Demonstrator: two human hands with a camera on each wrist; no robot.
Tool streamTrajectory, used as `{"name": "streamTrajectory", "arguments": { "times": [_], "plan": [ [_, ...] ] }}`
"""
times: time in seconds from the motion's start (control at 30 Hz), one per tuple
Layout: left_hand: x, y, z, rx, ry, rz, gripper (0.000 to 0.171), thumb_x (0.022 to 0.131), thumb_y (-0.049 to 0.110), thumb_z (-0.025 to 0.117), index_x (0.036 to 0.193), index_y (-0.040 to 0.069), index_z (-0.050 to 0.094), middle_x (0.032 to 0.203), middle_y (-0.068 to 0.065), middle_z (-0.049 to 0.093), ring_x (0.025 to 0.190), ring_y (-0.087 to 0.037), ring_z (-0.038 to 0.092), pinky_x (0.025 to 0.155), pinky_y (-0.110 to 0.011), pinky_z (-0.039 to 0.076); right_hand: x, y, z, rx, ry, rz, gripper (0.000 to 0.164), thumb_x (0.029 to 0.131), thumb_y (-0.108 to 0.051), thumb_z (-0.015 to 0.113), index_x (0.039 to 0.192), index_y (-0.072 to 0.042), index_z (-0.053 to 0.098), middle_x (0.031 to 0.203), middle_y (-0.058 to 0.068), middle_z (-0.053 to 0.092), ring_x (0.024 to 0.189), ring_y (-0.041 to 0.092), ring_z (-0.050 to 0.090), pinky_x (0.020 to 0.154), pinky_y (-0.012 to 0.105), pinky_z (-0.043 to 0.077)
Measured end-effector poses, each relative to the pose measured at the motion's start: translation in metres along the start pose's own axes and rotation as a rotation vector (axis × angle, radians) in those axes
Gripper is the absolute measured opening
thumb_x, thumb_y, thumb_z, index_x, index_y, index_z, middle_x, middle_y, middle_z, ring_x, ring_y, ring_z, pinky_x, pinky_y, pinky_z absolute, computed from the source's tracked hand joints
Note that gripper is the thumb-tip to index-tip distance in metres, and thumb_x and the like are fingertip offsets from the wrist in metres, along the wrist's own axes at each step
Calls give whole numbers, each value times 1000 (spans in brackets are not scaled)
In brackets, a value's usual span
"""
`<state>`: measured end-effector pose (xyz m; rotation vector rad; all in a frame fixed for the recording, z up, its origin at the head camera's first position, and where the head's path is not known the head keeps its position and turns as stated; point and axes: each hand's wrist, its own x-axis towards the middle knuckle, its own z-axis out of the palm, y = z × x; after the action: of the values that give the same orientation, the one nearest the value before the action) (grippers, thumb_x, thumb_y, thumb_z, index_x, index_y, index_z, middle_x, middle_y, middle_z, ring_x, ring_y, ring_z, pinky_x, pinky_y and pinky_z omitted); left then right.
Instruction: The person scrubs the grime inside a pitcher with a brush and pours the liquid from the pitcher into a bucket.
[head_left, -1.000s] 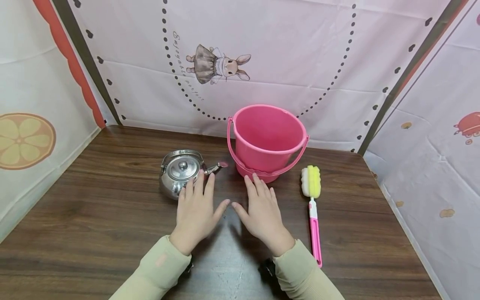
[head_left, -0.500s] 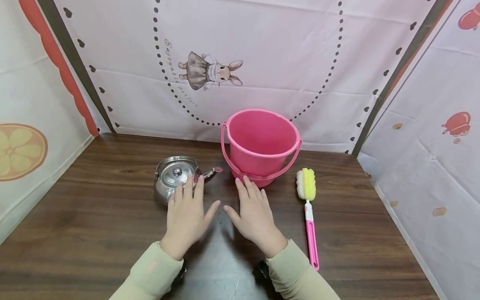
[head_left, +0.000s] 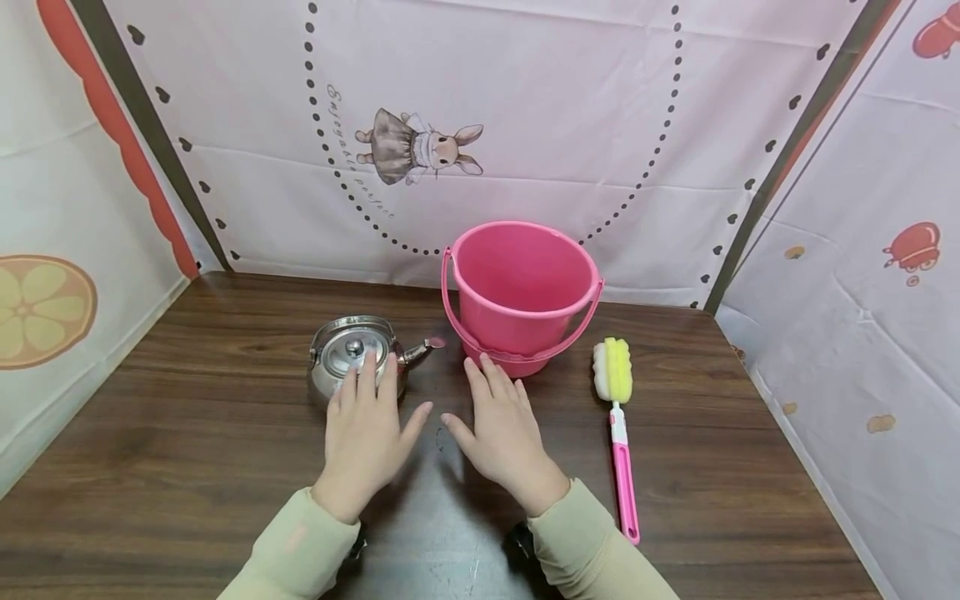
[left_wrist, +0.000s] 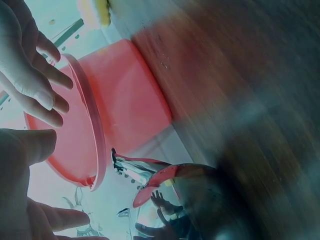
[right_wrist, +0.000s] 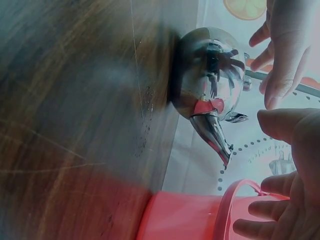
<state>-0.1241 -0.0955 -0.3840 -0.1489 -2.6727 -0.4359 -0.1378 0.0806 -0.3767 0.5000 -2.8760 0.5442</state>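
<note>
My left hand (head_left: 362, 446) is spread above the table, palm down, and its fingertips overlap a shiny steel kettle (head_left: 330, 379) in the head view. Beside it my right hand (head_left: 506, 433) is held the same way, fingertips just in front of a pink bucket (head_left: 510, 333) whose handle hangs down at the front. Neither hand holds anything; the thumbs point at each other with a gap between. The kettle's spout (right_wrist: 212, 135) points toward the bucket. A bottle brush (head_left: 619, 442) with a yellow and white sponge head and pink handle lies right of the right hand.
The dark wooden table (head_left: 187, 467) carries everything. Behind it hangs a pale cloth backdrop (head_left: 570, 100) with a printed rabbit, and the bucket stands close in front. More printed cloth (head_left: 847, 333) closes off the left and right sides.
The head view has shifted slightly, so the things appear a little lower and further left. Both hands have drawn back slightly toward the body, still spread; kettle, bucket and brush stay in place.
</note>
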Motion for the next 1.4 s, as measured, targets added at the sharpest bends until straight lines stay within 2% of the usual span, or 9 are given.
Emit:
{"name": "streamTrajectory", "arguments": {
  "times": [0.4, 0.7, 1.0, 1.4],
  "plan": [
    [1, -5, -4, 5, 38, -1, 77, 85, 45, 63, 139, -4, 38, 142, -30, 36, 125, -52, 38, 95, -64, 34, 2, -5, 0, 5, 15, -20, 74, 88, -47, 59, 147, -12, 32, 153, 11, 31, 140, 29, 33, 110, 54, 26],
    [1, -9, -6, 13, 10, -31, 79, 86, 48, 60, 140, -5, 36, 145, -31, 33, 126, -52, 37, 96, -64, 34, 3, -10, 2, -1, -1, -29, 74, 88, -48, 58, 147, -12, 31, 154, 10, 30, 140, 28, 33, 110, 54, 27],
    [2, -13, -9, 23, 64, -31, 78, 85, 46, 61, 138, -6, 39, 141, -32, 38, 122, -51, 41, 91, -64, 37, 4, -14, 4, -11, 8, -47, 75, 88, -48, 58, 147, -11, 31, 153, 10, 31, 139, 29, 35, 109, 53, 28],
    [2, -17, -12, 24, 85, -46, 78, 86, 47, 61, 137, -7, 38, 139, -33, 38, 121, -52, 41, 88, -65, 38, 6, -20, 5, -15, -13, -57, 74, 88, -48, 58, 147, -11, 31, 153, 9, 31, 138, 30, 35, 110, 53, 28]
  ]
}}
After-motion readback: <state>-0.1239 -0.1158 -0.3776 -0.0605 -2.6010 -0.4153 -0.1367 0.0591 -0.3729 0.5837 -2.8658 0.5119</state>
